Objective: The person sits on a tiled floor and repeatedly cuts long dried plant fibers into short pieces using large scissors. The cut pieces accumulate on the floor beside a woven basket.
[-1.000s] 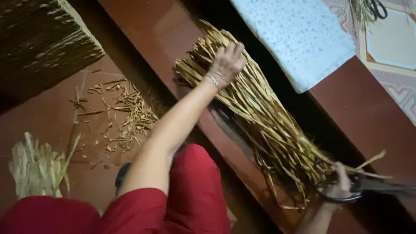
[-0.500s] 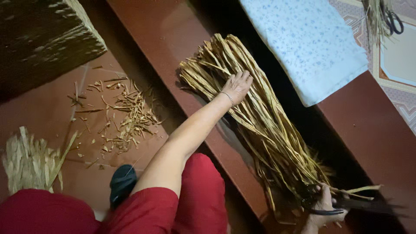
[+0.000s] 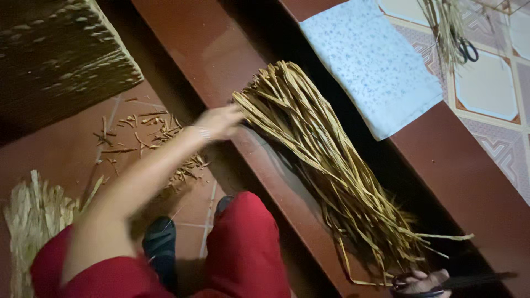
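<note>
We are touching the upper end of the bundle of dried straw strips (image 3: 326, 165), lying on the step (image 3: 210, 44), with our open left hand (image 3: 221, 121). Our right hand (image 3: 422, 282) is gripping dark scissors (image 3: 475, 278) at its lower end.

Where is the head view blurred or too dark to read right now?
Head view: left hand smeared by motion blur; straw bundle fairly sharp; glare on the red step; gap beside the step nearly black; right hand dim, cropped at the bottom edge.
</note>
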The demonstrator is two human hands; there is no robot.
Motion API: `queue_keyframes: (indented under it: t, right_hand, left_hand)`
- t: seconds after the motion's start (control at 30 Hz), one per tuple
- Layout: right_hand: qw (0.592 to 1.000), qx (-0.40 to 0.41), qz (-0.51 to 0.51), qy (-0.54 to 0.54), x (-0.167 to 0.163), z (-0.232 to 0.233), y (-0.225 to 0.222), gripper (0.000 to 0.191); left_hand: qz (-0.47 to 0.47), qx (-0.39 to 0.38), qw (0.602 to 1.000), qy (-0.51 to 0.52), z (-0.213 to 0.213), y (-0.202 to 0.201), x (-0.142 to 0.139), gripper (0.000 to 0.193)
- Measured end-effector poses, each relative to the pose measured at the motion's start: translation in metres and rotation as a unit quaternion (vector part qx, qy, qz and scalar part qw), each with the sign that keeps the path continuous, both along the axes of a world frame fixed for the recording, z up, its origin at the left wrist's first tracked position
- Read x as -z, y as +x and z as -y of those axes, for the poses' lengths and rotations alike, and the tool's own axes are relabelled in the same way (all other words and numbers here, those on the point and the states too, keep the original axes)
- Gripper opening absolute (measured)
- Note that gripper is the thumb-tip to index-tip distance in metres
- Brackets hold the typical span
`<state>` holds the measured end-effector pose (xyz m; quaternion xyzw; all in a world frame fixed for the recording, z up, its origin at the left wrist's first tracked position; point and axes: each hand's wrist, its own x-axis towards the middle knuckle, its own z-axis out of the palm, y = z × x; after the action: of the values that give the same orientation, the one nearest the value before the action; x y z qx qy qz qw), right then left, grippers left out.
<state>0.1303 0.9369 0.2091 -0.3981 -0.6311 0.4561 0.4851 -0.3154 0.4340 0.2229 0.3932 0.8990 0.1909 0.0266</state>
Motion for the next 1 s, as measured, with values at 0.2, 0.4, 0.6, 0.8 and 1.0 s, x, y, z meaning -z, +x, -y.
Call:
queue_keyframes:
  t: [0.2, 0.4, 0.6, 0.8, 1.0]
  right_hand:
    - [0.987, -0.147, -0.064, -0.029, -0.078, 0.071, -0.054, 0.040]
    - [0.812, -0.525, -0.131, -0.219, -0.149, 0.226, -0.147, 0.051]
    - [0.589, -0.724, -0.095, -0.348, -0.201, 0.382, -0.219, 0.056]
    - [0.500, -0.816, 0.045, -0.287, -0.168, 0.482, -0.279, 0.047]
    - [0.438, -0.771, 0.136, -0.441, -0.113, 0.497, -0.323, 0.040]
  left_hand:
    - [0.119, -0.212, 0.969, -0.050, 0.216, 0.052, 0.007, 0.044]
    - [0.228, -0.483, 0.844, 0.054, 0.356, 0.206, 0.038, 0.040]
    - [0.285, -0.620, 0.710, 0.174, 0.443, 0.340, 0.079, 0.026]
    - [0.210, -0.735, 0.556, 0.327, 0.497, 0.422, 0.116, 0.011]
    - [0.129, -0.793, 0.530, 0.270, 0.522, 0.444, 0.154, 0.041]
